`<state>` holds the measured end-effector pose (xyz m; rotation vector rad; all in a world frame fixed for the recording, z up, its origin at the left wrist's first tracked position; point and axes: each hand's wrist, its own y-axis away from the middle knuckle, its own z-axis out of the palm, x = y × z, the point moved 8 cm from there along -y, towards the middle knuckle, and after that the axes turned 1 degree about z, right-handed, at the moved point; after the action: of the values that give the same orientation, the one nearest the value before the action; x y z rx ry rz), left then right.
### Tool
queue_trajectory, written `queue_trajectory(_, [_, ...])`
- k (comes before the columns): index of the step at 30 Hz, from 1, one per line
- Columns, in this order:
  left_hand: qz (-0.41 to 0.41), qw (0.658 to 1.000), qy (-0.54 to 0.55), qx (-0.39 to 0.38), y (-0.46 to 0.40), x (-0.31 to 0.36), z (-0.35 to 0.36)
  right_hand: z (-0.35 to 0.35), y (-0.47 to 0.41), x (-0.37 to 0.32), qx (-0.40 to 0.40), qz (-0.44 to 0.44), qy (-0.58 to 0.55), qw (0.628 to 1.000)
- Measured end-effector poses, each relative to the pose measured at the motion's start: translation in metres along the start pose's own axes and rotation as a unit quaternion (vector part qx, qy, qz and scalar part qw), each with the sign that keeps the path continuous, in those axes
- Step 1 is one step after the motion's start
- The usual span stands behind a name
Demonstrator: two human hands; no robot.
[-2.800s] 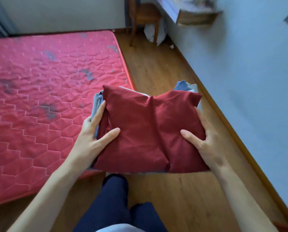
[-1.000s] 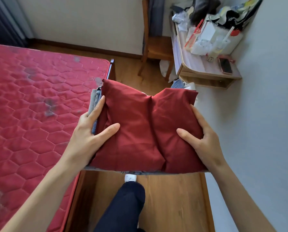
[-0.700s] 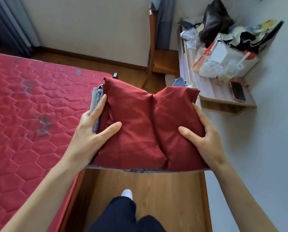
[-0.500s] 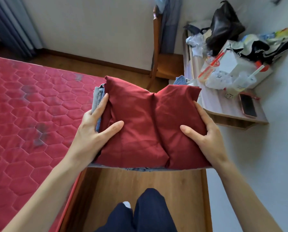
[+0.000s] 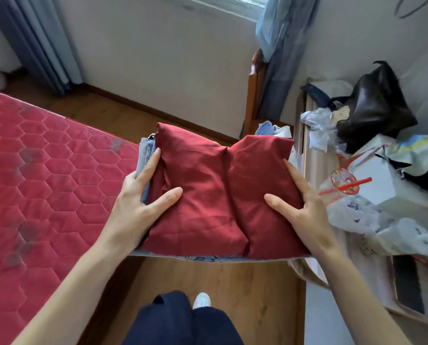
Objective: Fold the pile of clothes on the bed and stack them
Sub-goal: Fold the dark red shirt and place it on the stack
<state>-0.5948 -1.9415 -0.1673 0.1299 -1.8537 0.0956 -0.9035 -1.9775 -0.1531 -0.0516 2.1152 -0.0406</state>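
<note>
While the folded stack (image 5: 217, 195) rides in the air between the two hands, what matters most is where it sits against its surroundings: it hangs over the wooden floor (image 5: 232, 290) in front of the person's legs, with the red mattress (image 5: 46, 175) off to the left and the cluttered side table (image 5: 315, 160) just beside its right edge. Seen from the head camera — the only view — the stack's long axis runs left to right across the body, a dark red garment on top and denim and pale layers showing at its left and far edges.

The left hand (image 5: 138, 200) clasps the left end, thumb lying across the red cloth and fingers stretched along the side of the layers. The right hand (image 5: 300, 210) mirrors it on the right end, thumb on top, fingers reaching up the edge. Both forearms are extended forward, roughly level — neither hand is nearer the stack. Judging by this, the folding looks done and a set-down comes next; the bed is the nearer bare surface.
</note>
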Motion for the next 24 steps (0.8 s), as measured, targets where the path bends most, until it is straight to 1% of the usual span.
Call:
queue_trajectory(4, [-0.017,0.999,-0.001,0.033,-0.055,-0.003,0.006,0.006,-0.078,0.0,-0.042,-0.01,0.014,0.999])
queue_trajectory(8, [-0.029,0.998,-0.01,0.057,-0.122,-0.012,0.0,0.029,-0.157,-0.002,-0.074,-0.02,0.017,0.997])
queue_trajectory(17, [-0.025,0.996,-0.005,0.081,-0.277,-0.01,-0.029,0.072,-0.32,-0.024,-0.076,-0.037,0.01,0.996])
queue_trajectory(24, [-0.049,0.993,-0.022,0.102,-0.369,-0.018,-0.044,0.105,-0.426,-0.03,-0.112,-0.042,0.021,0.993])
